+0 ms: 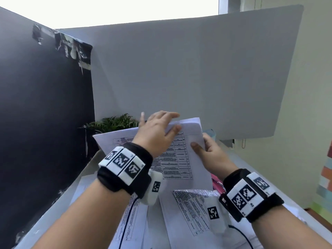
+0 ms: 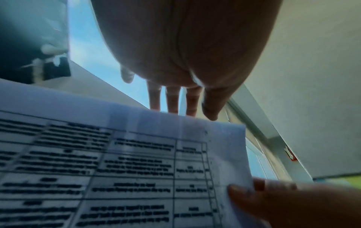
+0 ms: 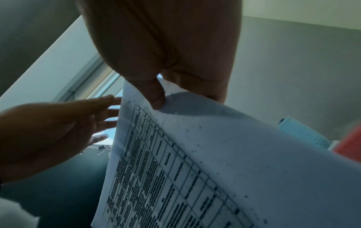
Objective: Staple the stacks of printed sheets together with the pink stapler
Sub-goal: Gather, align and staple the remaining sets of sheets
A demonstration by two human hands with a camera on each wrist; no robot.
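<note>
Nearest the camera, more printed pages (image 1: 188, 212) lie spread over the white desk (image 1: 59, 200), overlapping one another, each covered with ruled tables of small dark text. A black cable (image 1: 240, 234) runs across them at the lower right.

Above these, the held stack of sheets (image 1: 181, 159) is lifted off the desk and tilted up toward the person. It is white paper printed with a grid table: narrow columns along one side and wider cells filled with blocks of black text too blurred to read. Small dark specks dot its margin in the wrist views.

The right hand (image 1: 213, 153) holds the stack at its right edge, thumb (image 3: 154, 94) pressed on the printed face and the fingers curled behind the paper, pinching it. The left hand (image 1: 158, 130) lies at the stack's top edge with its fingers straight and spread, fingertips (image 2: 173, 100) reaching over the upper edge; it grips nothing.

A sliver of the pink stapler (image 1: 218, 184) shows on the desk just under the right wrist, mostly hidden by the sheets and the wristband.

Farther back, a green plant (image 1: 111, 123) sits in the corner, between a dark panel (image 1: 45, 105) on the left and a grey board (image 1: 188, 69) behind.
</note>
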